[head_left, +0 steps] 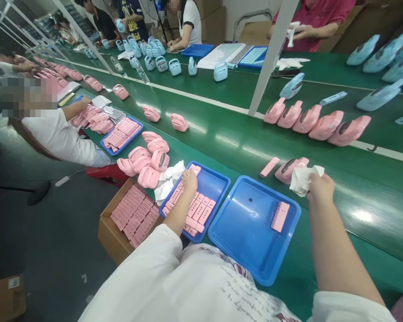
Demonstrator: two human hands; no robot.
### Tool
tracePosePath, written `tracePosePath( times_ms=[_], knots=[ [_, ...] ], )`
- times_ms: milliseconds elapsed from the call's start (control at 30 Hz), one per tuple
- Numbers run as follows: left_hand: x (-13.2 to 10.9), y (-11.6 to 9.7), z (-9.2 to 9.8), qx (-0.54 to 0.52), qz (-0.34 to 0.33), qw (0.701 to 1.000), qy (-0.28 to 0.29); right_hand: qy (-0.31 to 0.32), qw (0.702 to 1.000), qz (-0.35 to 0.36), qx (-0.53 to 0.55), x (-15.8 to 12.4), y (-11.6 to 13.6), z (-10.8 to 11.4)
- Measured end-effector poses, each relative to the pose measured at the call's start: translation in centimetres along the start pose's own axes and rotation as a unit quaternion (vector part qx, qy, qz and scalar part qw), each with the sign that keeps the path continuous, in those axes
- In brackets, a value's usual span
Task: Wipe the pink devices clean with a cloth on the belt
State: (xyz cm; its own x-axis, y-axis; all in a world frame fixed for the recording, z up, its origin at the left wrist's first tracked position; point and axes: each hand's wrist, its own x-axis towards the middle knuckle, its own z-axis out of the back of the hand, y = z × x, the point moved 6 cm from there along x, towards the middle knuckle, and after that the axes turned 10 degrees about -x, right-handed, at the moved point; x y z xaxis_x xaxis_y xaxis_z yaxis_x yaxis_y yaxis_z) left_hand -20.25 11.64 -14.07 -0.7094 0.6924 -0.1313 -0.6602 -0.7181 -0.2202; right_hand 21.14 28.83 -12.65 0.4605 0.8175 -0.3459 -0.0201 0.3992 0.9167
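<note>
My right hand (pixel 319 188) grips a crumpled white cloth (pixel 302 179) and presses it against a pink device shell (pixel 287 170) lying on the green belt (pixel 242 147). A loose pink strip (pixel 269 167) lies just left of that shell. My left hand (pixel 190 180) reaches into a blue tray (pixel 218 181) of several pink flat panels (pixel 196 210), fingers down on the panels at its far corner; whether it grips one I cannot tell. A second blue tray (pixel 245 232) sits between my arms and holds one pink panel (pixel 280 216).
A heap of pink shells (pixel 147 163) and white cloths (pixel 169 176) lies left of the trays. A cardboard box (pixel 116 235) of pink panels stands below. A row of pink shells (pixel 317 123) sits across the belt. A white post (pixel 272 53) rises ahead. Other people work along both sides.
</note>
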Motion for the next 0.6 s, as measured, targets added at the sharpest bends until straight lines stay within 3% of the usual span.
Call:
tracePosePath(
  times_ms=[167, 267, 367, 467, 600],
  knots=[
    [-0.7, -1.3, -0.1, 0.002, -0.048, 0.998, 0.027, 0.021, 0.999, -0.013, 0.036, -5.6, 0.0, 3.6],
    [-1.6, -2.8, 0.8, -0.007, -0.096, 0.994, 0.056, 0.026, 0.997, -0.019, 0.072, -10.0, -1.2, 7.6],
    [-4.1, -5.5, 1.8, -0.020, -0.178, 0.979, 0.097, 0.041, 0.994, -0.028, 0.096, -14.6, -3.7, 12.5],
    [-9.8, -10.2, 1.7, -0.025, -0.309, 0.934, 0.181, 0.017, 0.994, -0.052, 0.099, -18.9, -6.9, 17.6],
    [-21.8, -17.9, -0.5, 0.014, -0.494, 0.807, 0.324, -0.087, 0.986, -0.061, 0.130, -22.8, -9.6, 23.4]
  ],
)
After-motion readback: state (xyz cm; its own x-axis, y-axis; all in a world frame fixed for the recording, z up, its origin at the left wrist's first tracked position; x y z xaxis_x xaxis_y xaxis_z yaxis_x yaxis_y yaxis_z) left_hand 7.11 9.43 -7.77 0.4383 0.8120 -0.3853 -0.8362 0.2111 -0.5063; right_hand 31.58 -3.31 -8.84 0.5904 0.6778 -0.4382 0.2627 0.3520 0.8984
